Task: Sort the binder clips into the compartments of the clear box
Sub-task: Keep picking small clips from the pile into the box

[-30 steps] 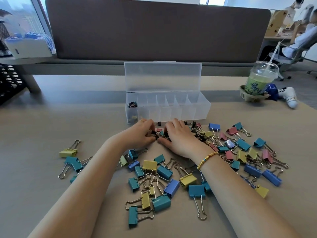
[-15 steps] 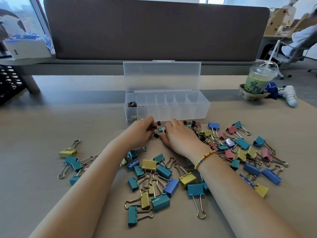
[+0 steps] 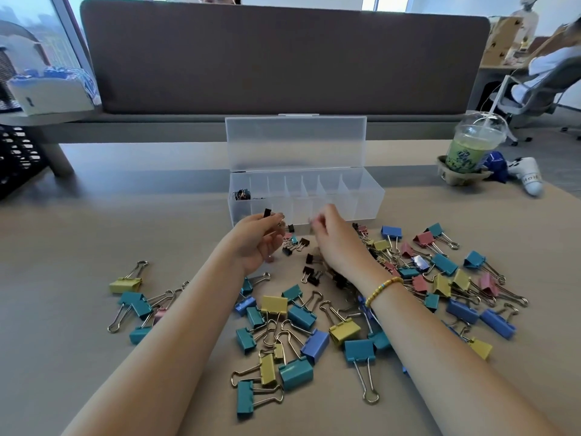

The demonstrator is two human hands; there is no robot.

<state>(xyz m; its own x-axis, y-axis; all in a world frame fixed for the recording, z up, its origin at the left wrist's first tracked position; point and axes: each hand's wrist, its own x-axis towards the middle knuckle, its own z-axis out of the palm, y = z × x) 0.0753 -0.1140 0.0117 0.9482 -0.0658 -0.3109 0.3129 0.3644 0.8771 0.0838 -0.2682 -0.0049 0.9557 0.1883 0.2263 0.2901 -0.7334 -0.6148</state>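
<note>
While the left hand [image 3: 259, 239] pinches a small black binder clip [image 3: 267, 213] just near of the clear box [image 3: 375, 201], the pick-up step is complete; next, carry it to the far-left compartment [image 3: 241, 196] holding dark clips. Right hand [image 3: 333, 237] hovers over loose small clips [image 3: 309, 272], fingers curled; whether it holds anything cannot be determined. Compartment contents are hard to make out.

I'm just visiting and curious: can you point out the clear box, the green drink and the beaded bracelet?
clear box [image 3: 374, 199]: head view, bare front wall near its right end.
green drink [image 3: 465, 152]: head view, middle of the cup.
beaded bracelet [image 3: 382, 287]: head view, beads across the wrist.
</note>
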